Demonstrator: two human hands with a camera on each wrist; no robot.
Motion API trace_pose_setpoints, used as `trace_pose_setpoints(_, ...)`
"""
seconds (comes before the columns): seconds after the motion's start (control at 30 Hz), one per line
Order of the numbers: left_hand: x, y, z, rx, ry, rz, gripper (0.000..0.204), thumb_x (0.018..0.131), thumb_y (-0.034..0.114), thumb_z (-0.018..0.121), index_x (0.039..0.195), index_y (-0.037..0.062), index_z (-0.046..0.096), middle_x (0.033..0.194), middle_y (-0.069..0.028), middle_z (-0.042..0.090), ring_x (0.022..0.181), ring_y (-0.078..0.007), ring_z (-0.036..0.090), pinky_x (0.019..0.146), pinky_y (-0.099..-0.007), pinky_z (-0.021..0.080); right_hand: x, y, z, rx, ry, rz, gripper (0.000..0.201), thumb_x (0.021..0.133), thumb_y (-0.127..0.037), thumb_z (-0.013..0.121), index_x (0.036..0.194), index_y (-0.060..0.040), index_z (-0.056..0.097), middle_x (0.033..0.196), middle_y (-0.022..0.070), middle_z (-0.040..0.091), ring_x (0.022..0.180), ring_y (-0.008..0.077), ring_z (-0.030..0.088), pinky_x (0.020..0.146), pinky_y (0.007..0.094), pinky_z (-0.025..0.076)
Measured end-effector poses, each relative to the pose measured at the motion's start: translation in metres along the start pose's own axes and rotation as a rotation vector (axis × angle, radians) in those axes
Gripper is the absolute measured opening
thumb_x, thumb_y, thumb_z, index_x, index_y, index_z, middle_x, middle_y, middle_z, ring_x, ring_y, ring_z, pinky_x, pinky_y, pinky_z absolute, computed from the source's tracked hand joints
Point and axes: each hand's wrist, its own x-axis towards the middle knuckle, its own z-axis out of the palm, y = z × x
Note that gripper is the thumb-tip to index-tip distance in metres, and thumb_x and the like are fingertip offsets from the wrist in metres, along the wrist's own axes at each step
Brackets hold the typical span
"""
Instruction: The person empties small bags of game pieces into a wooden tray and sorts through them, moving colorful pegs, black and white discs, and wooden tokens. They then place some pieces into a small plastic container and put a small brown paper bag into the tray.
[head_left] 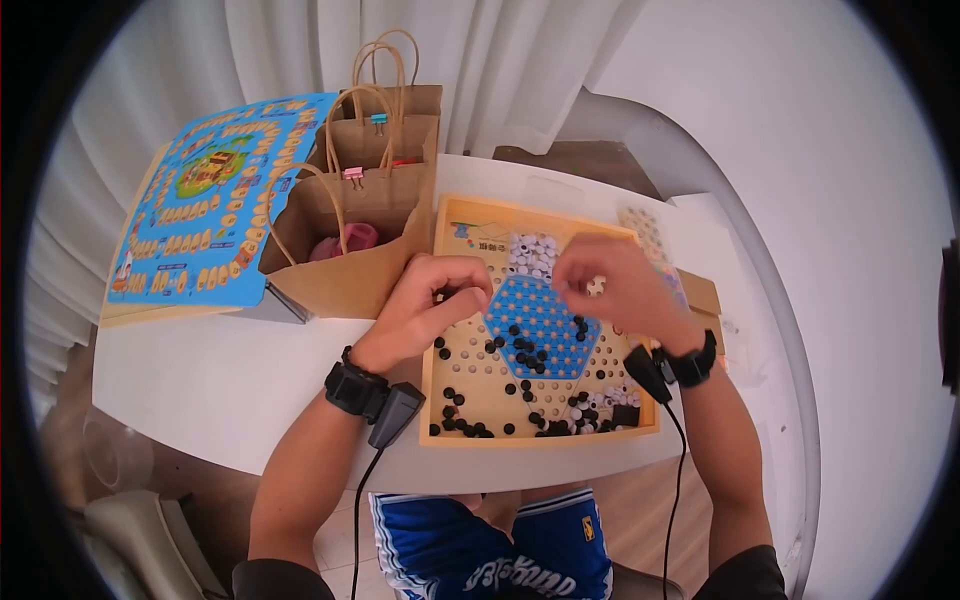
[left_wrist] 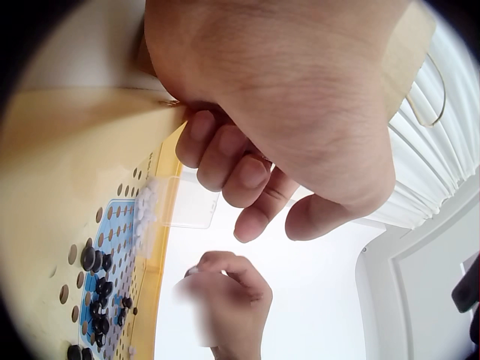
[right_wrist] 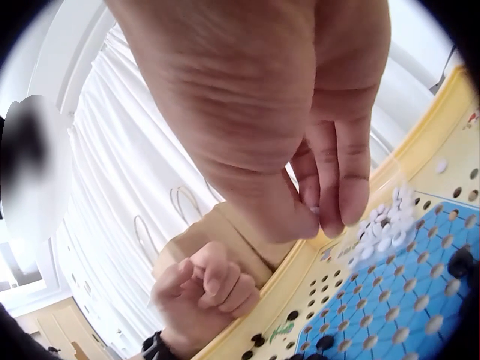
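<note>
My right hand (head_left: 625,285) is raised over the far right part of the wooden game board (head_left: 465,385). Between its thumb and fingertips it pinches a small white game piece (right_wrist: 314,211), mostly covered by the fingers. The left hand (head_left: 425,305) hovers over the board's left side, three fingers curled toward the palm, thumb and forefinger slightly apart; no held thing shows. Black game pieces (head_left: 524,345) stand on the blue hexagon (head_left: 510,300) with its rows of holes. White game pieces (head_left: 535,250) are heaped in a clear container at its far edge.
More black pieces (head_left: 470,430) lie along the near edge; black and white ones mix at the near right corner. Paper bags (head_left: 350,280) with clips and a blue printed game sheet (head_left: 215,190) stand left of the board. A cardboard box (head_left: 700,295) lies at right.
</note>
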Motion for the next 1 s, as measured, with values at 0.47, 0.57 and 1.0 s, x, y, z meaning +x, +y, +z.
trace_pose_setpoints(0.47, -0.001, 0.004, 0.003, -0.013, 0.014, 0.005, 0.018, 0.094, 0.014, 0.06, 0.082, -0.0002, 0.06, 0.076, 0.0003, 0.06, 0.069, -0.0066, 0.047, 0.061, -0.0249, 0.035, -0.061, -0.036, 0.011, -0.114, -0.416, 0.1, 0.015, 0.089, -0.007, 0.075, 0.103, -0.0042, 0.072, 0.099, 0.0092, 0.068, 0.089, 0.0269, 0.07, 0.076, 0.0379, 0.056)
trace_pose_setpoints(0.57, 0.0, 0.002, 0.001, -0.017, 0.011, 0.017, 0.018, 0.093, 0.015, 0.059, 0.082, -0.0001, 0.06, 0.076, 0.0001, 0.06, 0.068, -0.0069, 0.047, 0.061, -0.0253, 0.035, -0.082, -0.037, 0.026, -0.187, -0.434, 0.014, 0.015, 0.088, -0.006, 0.072, 0.103, -0.0061, 0.069, 0.101, 0.009, 0.066, 0.091, 0.0317, 0.068, 0.079, 0.0409, 0.056)
trace_pose_setpoints(1.0, -0.001, 0.0, -0.001, 0.005, -0.006, -0.016, 0.018, 0.093, 0.015, 0.059, 0.083, -0.0005, 0.06, 0.076, -0.0001, 0.06, 0.07, -0.0068, 0.048, 0.063, -0.0252, 0.037, -0.075, -0.038, 0.039, -0.374, -0.392, 0.0, 0.01, 0.089, -0.009, 0.067, 0.092, -0.001, 0.063, 0.093, 0.0146, 0.064, 0.087, 0.0361, 0.068, 0.076, 0.0455, 0.056)
